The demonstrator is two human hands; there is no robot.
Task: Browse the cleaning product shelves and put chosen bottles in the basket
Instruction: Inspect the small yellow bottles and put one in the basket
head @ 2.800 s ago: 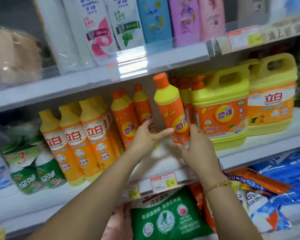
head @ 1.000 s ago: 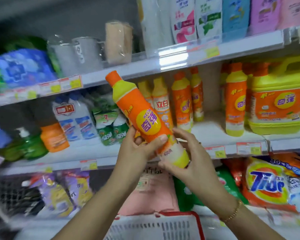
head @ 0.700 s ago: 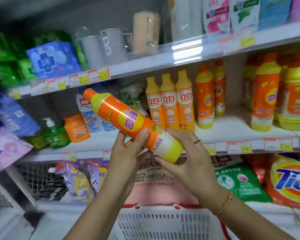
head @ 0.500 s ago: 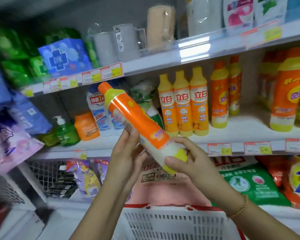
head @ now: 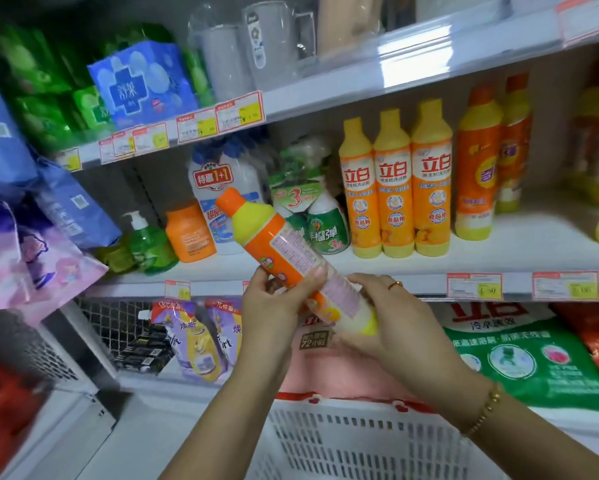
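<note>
Both hands hold the orange bottle point(head: 291, 258) tilted, cap up-left, in front of the middle shelf's point(head: 499, 251) front edge. The left hand point(head: 277, 306) curls round its middle; the right hand point(head: 388, 320) cups its base. The white basket point(head: 360, 441) sits below.

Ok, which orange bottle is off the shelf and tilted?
The orange-capped bottle gripped by the left hand and right hand above the basket; the other bottles stand upright on the shelf.

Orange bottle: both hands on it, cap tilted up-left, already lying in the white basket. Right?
Not quite. Head view: the orange bottle is held in air above the white basket, left hand and right hand on it, cap tilted up-left.
</note>
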